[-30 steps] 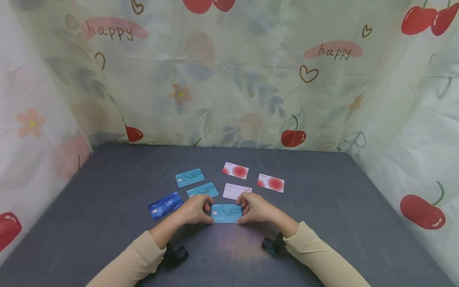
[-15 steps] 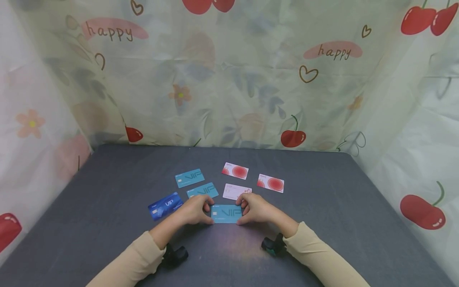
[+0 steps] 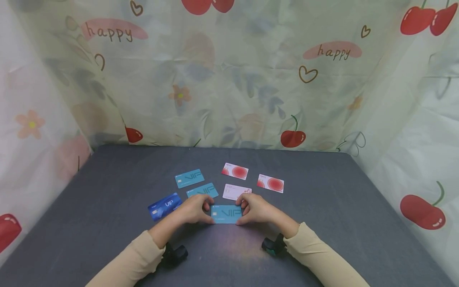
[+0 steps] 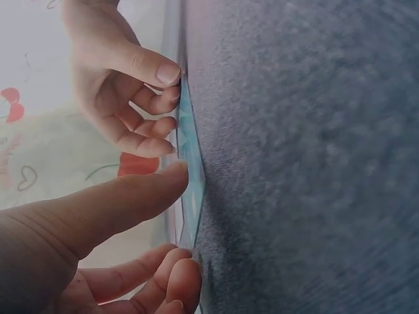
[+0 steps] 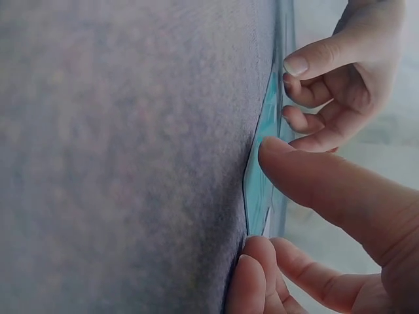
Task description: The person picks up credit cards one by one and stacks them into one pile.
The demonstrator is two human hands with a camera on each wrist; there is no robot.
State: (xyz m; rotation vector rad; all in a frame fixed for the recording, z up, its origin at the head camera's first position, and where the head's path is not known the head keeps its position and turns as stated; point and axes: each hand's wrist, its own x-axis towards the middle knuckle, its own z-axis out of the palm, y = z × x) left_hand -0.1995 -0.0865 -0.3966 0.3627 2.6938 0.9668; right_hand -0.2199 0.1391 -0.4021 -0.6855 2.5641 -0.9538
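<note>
Card (image 3: 226, 214) on tbl (image 3: 322, 207) btwn hands (image 3: 196, 209) (image 3: 255, 208); 3 others (image 3: 165, 206) L/behind-L, 3 more cards (image 3: 270, 183) behind/behind-R.

head view faces forward and down; close wrist views share teal card (image 5: 255, 183)

Table (image 3: 322, 191), dark grey. Lying on it, seven pieces in all. Clock centre: nearest light-blue card (image 3: 226, 215). At 9 to 10 o'clock: dark-blue card (image 3: 165, 205). At 10 to 11: middle light-blue card (image 3: 202, 189), then farthest light-blue card (image 3: 189, 178). At 12: farther white-and-red card (image 3: 235, 171). At 1: pale-pink card (image 3: 234, 191). At 2: nearer white-and-red card (image 3: 270, 183).
</note>
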